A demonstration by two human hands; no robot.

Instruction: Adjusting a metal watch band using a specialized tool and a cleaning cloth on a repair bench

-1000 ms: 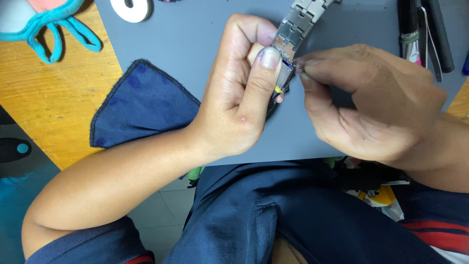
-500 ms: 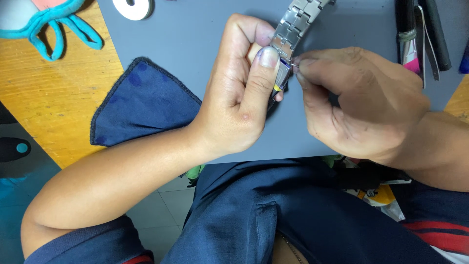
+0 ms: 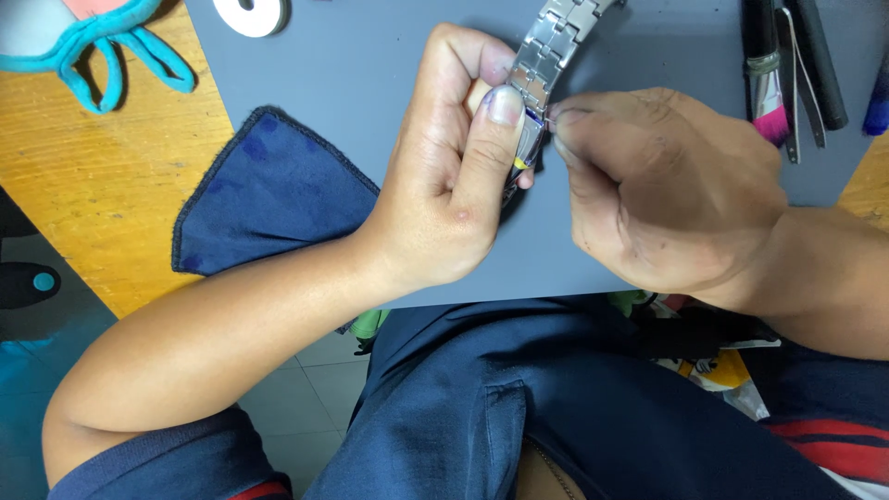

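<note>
smooth grey mat (image 3: 370,65) on orange wood desk (image 3: 102,194), tiled floor below | soft navy cloth (image 3: 273,194) left of mat centre | left hand (image 3: 444,176) clamped round steel link watch band (image 3: 546,46) above mat | right hand (image 3: 667,185) fingertips pinched tight at band's edge, tool too small to tell | brushes (image 3: 764,69) at mat's far right

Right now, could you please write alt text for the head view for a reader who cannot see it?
Two bare hands work on a metal watch band over a grey mat: the left hand grips it while the right hand pinches at its edge. A blue cloth lies at left; a brush lies at top right.
</note>
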